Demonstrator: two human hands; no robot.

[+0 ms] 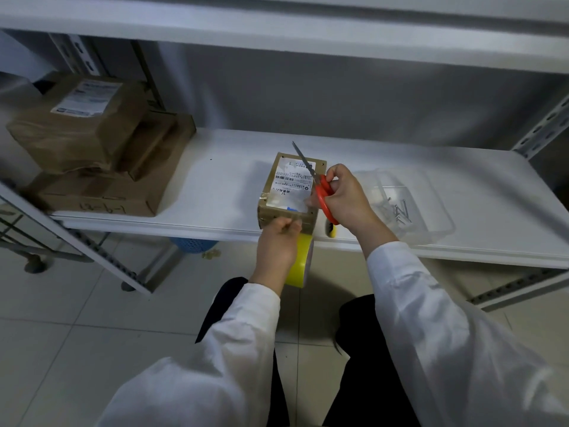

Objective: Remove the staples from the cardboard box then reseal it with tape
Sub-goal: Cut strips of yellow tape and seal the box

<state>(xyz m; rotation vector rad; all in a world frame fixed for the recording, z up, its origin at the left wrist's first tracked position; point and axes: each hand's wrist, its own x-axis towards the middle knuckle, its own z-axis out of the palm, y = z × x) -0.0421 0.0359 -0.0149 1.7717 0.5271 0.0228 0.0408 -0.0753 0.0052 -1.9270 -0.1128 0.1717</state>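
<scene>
Left hand (277, 246) grips tape roll (300, 263) at shelf (215, 183) edge; right hand (346, 197) holds scissors (321, 189) over box (289, 192).

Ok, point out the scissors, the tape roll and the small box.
scissors (322, 198): head view, on the red handle.
tape roll (300, 266): head view, on its yellow side.
small box (289, 186): head view, on the top label.

White shelf (221, 186) — small box (291, 192), clear tray (437, 217), stacked brown boxes (101, 155)

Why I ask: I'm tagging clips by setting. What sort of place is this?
Probably a storeroom or parcel room: white metal shelving, labelled cardboard boxes stacked on it, plus a small box, tape roll and scissors.
</scene>
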